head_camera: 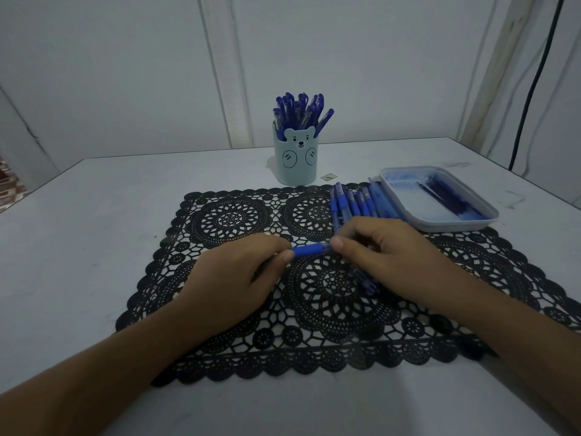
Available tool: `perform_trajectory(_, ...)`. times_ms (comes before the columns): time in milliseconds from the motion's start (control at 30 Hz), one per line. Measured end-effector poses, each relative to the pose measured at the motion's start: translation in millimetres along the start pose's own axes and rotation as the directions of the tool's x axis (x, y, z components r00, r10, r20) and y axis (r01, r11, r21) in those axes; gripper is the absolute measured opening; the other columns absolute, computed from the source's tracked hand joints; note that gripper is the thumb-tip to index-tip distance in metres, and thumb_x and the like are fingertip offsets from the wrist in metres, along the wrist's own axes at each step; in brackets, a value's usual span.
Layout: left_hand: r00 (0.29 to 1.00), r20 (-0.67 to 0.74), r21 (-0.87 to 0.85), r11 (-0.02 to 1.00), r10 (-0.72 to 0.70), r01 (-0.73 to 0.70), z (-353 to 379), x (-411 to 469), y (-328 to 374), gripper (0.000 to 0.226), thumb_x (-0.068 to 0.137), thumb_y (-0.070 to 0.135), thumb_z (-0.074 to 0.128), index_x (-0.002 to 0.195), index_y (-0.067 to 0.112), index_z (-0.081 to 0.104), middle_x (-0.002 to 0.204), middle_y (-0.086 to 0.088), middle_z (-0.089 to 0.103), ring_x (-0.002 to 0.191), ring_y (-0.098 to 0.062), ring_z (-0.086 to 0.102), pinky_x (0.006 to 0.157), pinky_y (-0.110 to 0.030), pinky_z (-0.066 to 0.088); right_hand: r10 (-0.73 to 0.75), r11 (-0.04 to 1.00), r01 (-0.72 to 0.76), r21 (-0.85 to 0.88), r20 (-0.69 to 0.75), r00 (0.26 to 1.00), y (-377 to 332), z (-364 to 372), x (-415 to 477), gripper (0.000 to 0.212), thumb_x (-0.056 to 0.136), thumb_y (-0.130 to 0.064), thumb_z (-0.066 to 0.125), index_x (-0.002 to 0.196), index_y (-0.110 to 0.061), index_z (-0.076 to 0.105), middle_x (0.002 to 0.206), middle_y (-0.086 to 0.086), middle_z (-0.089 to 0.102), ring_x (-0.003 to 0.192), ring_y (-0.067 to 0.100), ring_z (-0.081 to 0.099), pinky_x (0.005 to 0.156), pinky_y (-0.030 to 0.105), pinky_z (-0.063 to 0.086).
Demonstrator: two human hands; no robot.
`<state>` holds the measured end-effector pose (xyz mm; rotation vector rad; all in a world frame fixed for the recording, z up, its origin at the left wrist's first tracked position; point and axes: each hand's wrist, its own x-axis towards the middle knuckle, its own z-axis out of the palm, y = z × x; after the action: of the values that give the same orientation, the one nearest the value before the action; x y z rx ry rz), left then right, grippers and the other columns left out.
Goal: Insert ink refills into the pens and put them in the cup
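Grey worktop (94, 215) | left grip (239, 275), right grip (386, 250) pinch one blue plastic pen (309, 249) | pale-blue bear cup (295, 162), 12 o'clock, crowded | loose blue pens (349, 202), 1 o'clock, likely await refills.

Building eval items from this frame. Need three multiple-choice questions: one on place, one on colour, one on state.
1. Where is the tray relative to the cup?
A. to its left
B. to its right, nearer the camera
C. directly behind it

2. What colour is the mat?
A. black
B. red
C. white

3. The pen over the mat is:
A. lying free
B. standing in the cup
C. held at both ends

Answers:
B, the tray sits right of the cup, at the mat's far right corner.
A, the lace pattern is black against the pale table.
C, the pen is pinched at each end.
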<state>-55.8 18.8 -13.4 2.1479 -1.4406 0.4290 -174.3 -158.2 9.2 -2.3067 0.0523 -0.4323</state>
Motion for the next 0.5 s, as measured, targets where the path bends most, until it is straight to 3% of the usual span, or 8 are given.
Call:
perform_trajectory(33, 1.0, -0.002, -0.006, 1.0, -0.003, 0.003, 0.0, -0.1, -0.2, 0.034, 0.09, 0.043, 0.033, 0.096, 0.026, 0.062, 0.067, 0.019, 0.051, 0.061, 0.006, 0.046, 0.048, -0.012, 0.031, 0.006, 1.0, -0.007, 0.023, 0.018, 1.0, 0.4, -0.7, -0.1, 0.002, 0.085, -0.031, 0.058, 0.086, -0.033, 0.058, 0.07, -0.008, 0.057, 0.059, -0.001, 0.051, 0.055, 0.01, 0.039)
perform_trajectory(100, 1.0, -0.007, -0.014, 1.0, -0.007, 0.007, 0.0, -0.1, -0.5, 0.035, 0.09, 0.043, 0.033, 0.097, 0.026, 0.063, 0.067, 0.019, 0.051, 0.06, 0.002, 0.047, 0.049, -0.014, 0.033, 0.022, 0.998, -0.023, 0.058, 0.027, 0.999, 2.4, -0.3, 0.1, 0.016, 0.08, -0.034, 0.062, 0.095, -0.034, 0.056, 0.074, -0.011, 0.056, 0.064, -0.005, 0.052, 0.059, 0.007, 0.039)
perform_trajectory(167, 1.0, -0.004, -0.011, 1.0, -0.005, 0.005, 0.4, -0.1, -0.6, 0.034, 0.09, 0.043, 0.033, 0.097, 0.027, 0.062, 0.069, 0.019, 0.052, 0.06, 0.005, 0.046, 0.049, -0.014, 0.034, 0.049, 0.995, -0.049, 0.09, -0.004, 0.999, 0.2, 1.1, 0.8, 0.008, 0.082, -0.039, 0.056, 0.085, -0.032, 0.058, 0.068, -0.011, 0.059, 0.058, -0.001, 0.053, 0.055, 0.009, 0.041)
perform_trajectory(233, 1.0, 0.001, -0.009, 1.0, -0.005, 0.005, 0.8, -0.2, -1.0, 0.034, 0.09, 0.044, 0.033, 0.097, 0.028, 0.062, 0.069, 0.02, 0.052, 0.061, 0.009, 0.046, 0.049, -0.014, 0.033, 0.048, 0.995, -0.044, 0.092, -0.037, 0.998, 0.3, 1.9, 1.5, 0.014, 0.087, -0.033, 0.053, 0.074, -0.03, 0.059, 0.062, -0.011, 0.062, 0.054, 0.006, 0.056, 0.052, 0.011, 0.044)
perform_trajectory(367, 0.999, -0.021, -0.006, 0.999, -0.035, 0.035, 1.5, 0.5, -4.1, 0.035, 0.09, 0.044, 0.033, 0.095, 0.026, 0.063, 0.063, 0.02, 0.049, 0.063, 0.004, 0.049, 0.048, -0.01, 0.03, 0.03, 0.989, -0.013, 0.146, -0.11, 0.994, 2.2, -1.5, 3.2, 0.013, 0.084, -0.015, 0.061, 0.082, -0.028, 0.061, 0.075, -0.005, 0.062, 0.065, -0.001, 0.054, 0.062, 0.007, 0.044)
perform_trajectory(500, 0.995, -0.061, -0.049, 0.996, -0.073, 0.07, 3.0, 1.6, -7.9, 0.033, 0.089, 0.043, 0.034, 0.092, 0.027, 0.062, 0.057, 0.019, 0.048, 0.059, 0.0, 0.05, 0.047, -0.013, 0.035, 0.063, 0.982, -0.02, 0.186, -0.229, 0.972, 5.0, -5.3, 5.4, 0.019, 0.085, -0.009, 0.059, 0.081, -0.028, 0.059, 0.071, -0.007, 0.057, 0.059, -0.005, 0.05, 0.057, 0.007, 0.04)
